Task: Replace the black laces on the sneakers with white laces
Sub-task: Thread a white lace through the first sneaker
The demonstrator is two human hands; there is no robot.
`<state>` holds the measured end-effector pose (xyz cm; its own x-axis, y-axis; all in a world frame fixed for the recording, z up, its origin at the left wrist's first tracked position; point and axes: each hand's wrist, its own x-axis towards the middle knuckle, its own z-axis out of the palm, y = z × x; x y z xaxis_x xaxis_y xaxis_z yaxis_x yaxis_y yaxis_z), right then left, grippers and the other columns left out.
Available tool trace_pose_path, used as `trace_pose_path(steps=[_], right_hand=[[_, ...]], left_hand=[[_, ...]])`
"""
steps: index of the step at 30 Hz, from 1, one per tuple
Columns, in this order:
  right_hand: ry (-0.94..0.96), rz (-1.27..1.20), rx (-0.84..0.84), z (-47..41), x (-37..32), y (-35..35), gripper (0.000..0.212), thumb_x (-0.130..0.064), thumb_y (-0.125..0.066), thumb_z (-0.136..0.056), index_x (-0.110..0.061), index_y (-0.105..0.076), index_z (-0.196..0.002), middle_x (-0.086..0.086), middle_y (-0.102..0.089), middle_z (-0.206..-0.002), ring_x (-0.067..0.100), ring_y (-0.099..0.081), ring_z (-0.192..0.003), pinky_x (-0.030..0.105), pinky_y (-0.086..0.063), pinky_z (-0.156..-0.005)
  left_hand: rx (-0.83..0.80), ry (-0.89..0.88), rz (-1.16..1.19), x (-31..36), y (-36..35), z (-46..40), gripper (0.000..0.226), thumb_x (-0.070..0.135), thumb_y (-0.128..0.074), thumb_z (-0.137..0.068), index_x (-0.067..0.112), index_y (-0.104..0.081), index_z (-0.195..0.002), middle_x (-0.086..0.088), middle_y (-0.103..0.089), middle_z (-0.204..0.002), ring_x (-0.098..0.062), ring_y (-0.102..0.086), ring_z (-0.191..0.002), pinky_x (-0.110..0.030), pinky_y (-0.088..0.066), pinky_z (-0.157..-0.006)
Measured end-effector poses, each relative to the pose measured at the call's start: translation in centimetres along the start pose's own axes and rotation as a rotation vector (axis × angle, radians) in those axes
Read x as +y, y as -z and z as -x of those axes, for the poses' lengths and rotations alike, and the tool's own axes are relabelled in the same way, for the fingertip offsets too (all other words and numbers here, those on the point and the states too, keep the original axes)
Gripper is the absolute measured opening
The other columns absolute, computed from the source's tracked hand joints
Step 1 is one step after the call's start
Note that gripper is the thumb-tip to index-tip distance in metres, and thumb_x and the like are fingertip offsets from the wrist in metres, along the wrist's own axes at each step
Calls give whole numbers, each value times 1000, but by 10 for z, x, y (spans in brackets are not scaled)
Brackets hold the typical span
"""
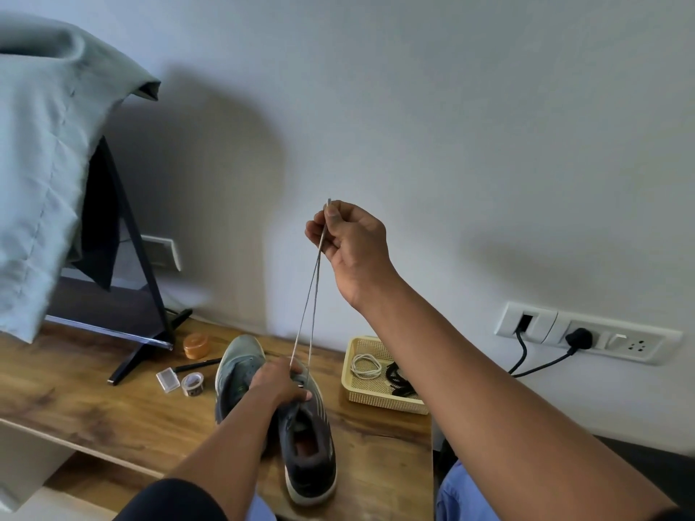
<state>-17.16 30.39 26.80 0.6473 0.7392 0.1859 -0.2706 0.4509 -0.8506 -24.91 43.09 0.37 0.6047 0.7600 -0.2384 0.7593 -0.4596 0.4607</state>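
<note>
Left of centre on the wooden table [94,389], beside a small orange jar [196,345] and a roll of tape [192,383], stand the two sneakers [301,438]. The left hand [280,383] rests on the nearer sneaker's eyelet area, fingers curled down over the upper, steadying it. Rising from under that hand, both ends of a white lace [313,295] run taut to the raised right hand [348,235], where thumb and forefinger pinch them together, tips aligned. Judged step: equalising the lace after its first eyelets. To do it well, hold the shoe firmly and pull straight up until both ends match. At right, a yellow basket [351,385] holds a second coiled white lace [365,366] and the removed black laces [400,383].
</note>
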Motion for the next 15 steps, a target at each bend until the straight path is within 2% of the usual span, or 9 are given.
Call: trace_pose_path(steps=[2,4,6,8,10,11,13,15], right_hand=[[76,165,-55,-2,-1,7,9,2,-58,-101,2,-65,-95,12,-63,-78,26,-63,-75,47,-56,-94],[159,384,-128,-2,3,19,7,-1,-63,-99,2,-67,-94,13,-67,-77,26,-65,-75,45,-57,-84],[204,608,-184,1,13,36,8,-3,-67,-96,-1,-69,-89,13,-71,-77,24,-68,-73,43,-57,-75],[209,768,-201,3,29,57,8,-6,-70,-93,-7,-70,-85,8,-74,-77,21,-70,-71,42,-59,-72],[175,859,-166,4,46,79,9,-10,-72,-91,-14,-71,-83,3,-74,-76,18,-71,-69,46,-62,-73],[151,888,-133,4,55,89,10,-13,-73,-91,-17,-72,-82,-1,-74,-74,15,-70,-67,47,-62,-74],[101,932,-59,3,74,106,11,-19,-75,-90,-22,-72,-79,-8,-72,-71,10,-67,-65,45,-61,-76],[57,986,7,2,93,120,12,-24,-76,-89,-24,-71,-78,-14,-71,-71,5,-67,-69,37,-58,-77]], left_hand=[[12,-14,-12,3,3,1,57,48,-90,-74,37,-69,-126,6,-69,-125,-18,-63,-121,-28,-48,-101],[18,-31,5,4,8,2,42,46,-85,-77,37,-74,-117,7,-72,-118,-18,-65,-117,-28,-49,-99],[2,-66,50,3,16,4,24,43,-81,-81,37,-80,-105,8,-76,-108,-16,-69,-108,-28,-52,-95],[-13,-96,140,1,27,7,10,36,-84,-83,40,-82,-92,12,-79,-95,-7,-71,-95,-28,-54,-90],[6,-112,227,-1,38,10,21,27,-85,-84,44,-79,-74,21,-77,-79,8,-69,-78,-22,-53,-80],[43,-104,279,-3,41,11,25,25,-86,-84,44,-77,-69,22,-76,-74,9,-68,-72,-22,-51,-76],[135,-64,370,-10,46,13,23,26,-87,-83,38,-79,-66,14,-75,-68,-3,-68,-66,-25,-52,-70],[188,40,474,-22,51,13,20,19,-83,-84,30,-81,-67,6,-72,-61,-12,-65,-55,-30,-55,-61]])
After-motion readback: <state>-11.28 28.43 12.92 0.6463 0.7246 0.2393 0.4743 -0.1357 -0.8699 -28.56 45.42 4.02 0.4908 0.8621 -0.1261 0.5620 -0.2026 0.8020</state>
